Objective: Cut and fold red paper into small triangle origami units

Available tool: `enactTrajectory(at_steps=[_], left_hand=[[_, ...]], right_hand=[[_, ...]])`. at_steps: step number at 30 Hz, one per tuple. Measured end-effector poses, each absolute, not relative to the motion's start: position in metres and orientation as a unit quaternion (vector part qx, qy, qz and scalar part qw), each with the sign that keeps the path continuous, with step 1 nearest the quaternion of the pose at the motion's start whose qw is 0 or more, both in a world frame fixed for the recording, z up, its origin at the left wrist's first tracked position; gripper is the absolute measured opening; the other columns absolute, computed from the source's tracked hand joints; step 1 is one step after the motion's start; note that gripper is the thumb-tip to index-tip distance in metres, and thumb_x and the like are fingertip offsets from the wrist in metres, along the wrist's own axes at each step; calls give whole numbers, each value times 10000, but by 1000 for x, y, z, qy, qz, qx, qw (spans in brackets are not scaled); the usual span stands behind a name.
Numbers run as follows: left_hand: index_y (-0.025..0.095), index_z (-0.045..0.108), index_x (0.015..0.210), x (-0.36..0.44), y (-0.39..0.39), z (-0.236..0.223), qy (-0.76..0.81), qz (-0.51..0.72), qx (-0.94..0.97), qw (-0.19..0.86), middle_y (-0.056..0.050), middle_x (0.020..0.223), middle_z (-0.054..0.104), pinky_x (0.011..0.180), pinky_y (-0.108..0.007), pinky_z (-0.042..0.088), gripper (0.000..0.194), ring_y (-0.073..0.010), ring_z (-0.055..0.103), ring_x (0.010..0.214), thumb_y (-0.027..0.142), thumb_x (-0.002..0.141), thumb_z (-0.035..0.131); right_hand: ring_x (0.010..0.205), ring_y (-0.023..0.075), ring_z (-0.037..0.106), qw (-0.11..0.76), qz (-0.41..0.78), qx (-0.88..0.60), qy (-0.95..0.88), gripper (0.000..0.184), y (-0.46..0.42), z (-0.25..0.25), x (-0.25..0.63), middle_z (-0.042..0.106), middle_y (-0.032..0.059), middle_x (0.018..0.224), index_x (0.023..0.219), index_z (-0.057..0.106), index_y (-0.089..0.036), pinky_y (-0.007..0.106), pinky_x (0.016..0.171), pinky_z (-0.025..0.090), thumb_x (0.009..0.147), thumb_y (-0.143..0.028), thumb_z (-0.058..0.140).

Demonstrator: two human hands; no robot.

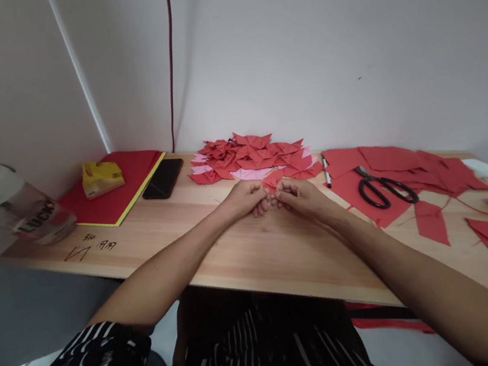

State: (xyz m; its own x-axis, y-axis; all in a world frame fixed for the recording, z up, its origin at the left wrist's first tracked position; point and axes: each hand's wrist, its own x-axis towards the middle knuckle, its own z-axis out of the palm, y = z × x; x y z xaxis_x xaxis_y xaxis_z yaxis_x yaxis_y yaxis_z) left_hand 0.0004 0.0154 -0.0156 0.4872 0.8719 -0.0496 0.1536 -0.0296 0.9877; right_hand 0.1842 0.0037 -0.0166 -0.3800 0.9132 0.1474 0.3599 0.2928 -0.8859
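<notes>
My left hand (249, 199) and my right hand (298, 194) meet above the middle of the table, fingers pinched close together. Between the fingertips shows a small piece of red folded paper (273, 179); the fingers cover much of it, so its full shape is hidden. Right behind the hands lies a heap of folded red paper pieces (254, 149), with a few pink ones (249, 174) among them.
To the right, black-handled scissors (384, 185) rest on red paper sheets (355, 160), beside a marker (326, 172). Red offcuts (431, 222) lie farther right. On the left are a phone (163, 178), a red sheet stack (126, 164), a yellow packet (103, 178) and a clear bottle (31, 218).
</notes>
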Motion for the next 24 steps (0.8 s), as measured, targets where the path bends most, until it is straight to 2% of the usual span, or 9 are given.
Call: enactTrajectory(at_steps=[3, 6, 9, 11, 14, 16, 18, 20, 24], left_hand=[[128, 511, 677, 0, 16, -16, 398, 316, 651, 564, -5, 564, 611, 390, -144, 393, 211, -56, 539, 409, 135, 882, 463], [135, 499, 709, -2, 17, -16, 396, 310, 662, 556, 5, 560, 600, 389, -142, 379, 204, -56, 534, 410, 151, 903, 441], [132, 524, 727, -6, 16, -15, 394, 300, 679, 542, 26, 524, 569, 399, -139, 365, 190, -48, 501, 395, 156, 901, 453], [130, 545, 721, -8, 14, -13, 387, 289, 698, 529, 32, 521, 556, 414, -144, 365, 185, -45, 483, 401, 156, 890, 474], [138, 542, 705, -10, 11, -11, 369, 270, 739, 494, 35, 540, 543, 437, -155, 369, 188, -47, 474, 430, 165, 882, 484], [143, 542, 714, -10, 9, -11, 359, 264, 760, 474, 38, 551, 536, 449, -160, 373, 182, -52, 475, 448, 174, 882, 480], [142, 552, 720, -10, 9, -11, 355, 266, 769, 461, 33, 562, 546, 458, -162, 377, 188, -54, 484, 459, 184, 886, 476], [138, 562, 712, -10, 10, -11, 360, 273, 769, 452, 20, 574, 572, 458, -164, 379, 214, -55, 496, 456, 193, 895, 467], [121, 612, 752, -10, 14, -14, 385, 293, 743, 463, -13, 615, 636, 445, -167, 393, 208, -63, 534, 446, 195, 893, 480]], right_hand=[[548, 123, 542, 343, 397, -440, -729, 215, 4, -18, 184, 612, -3, 623, 688, 530, -202, 264, 547, 431, 810, -375, 567], [553, 133, 564, 344, 384, -443, -734, 341, 3, -18, 186, 631, 24, 629, 663, 564, -190, 265, 532, 435, 855, -470, 529], [486, 120, 472, 388, 320, -473, -724, 455, 3, -15, 192, 537, 1, 525, 596, 505, -202, 267, 497, 376, 904, -533, 459], [507, 126, 438, 431, 255, -496, -709, 435, 5, -13, 196, 496, -10, 527, 603, 470, -214, 276, 520, 355, 907, -524, 468], [678, 168, 528, 462, 185, -503, -707, 273, 8, -10, 199, 617, 34, 752, 780, 565, -210, 293, 617, 395, 876, -464, 536], [758, 186, 561, 445, 171, -492, -729, 212, 9, -12, 199, 657, 48, 866, 872, 614, -211, 300, 663, 411, 850, -418, 573], [711, 177, 553, 413, 171, -482, -754, 190, 8, -14, 197, 654, 31, 789, 793, 630, -211, 298, 655, 406, 849, -385, 576], [632, 162, 518, 391, 168, -482, -766, 247, 7, -17, 196, 607, 13, 666, 678, 596, -206, 295, 626, 389, 861, -368, 562], [620, 167, 512, 390, 144, -501, -759, 270, 5, -18, 197, 600, 22, 655, 672, 584, -201, 301, 608, 380, 875, -373, 544]])
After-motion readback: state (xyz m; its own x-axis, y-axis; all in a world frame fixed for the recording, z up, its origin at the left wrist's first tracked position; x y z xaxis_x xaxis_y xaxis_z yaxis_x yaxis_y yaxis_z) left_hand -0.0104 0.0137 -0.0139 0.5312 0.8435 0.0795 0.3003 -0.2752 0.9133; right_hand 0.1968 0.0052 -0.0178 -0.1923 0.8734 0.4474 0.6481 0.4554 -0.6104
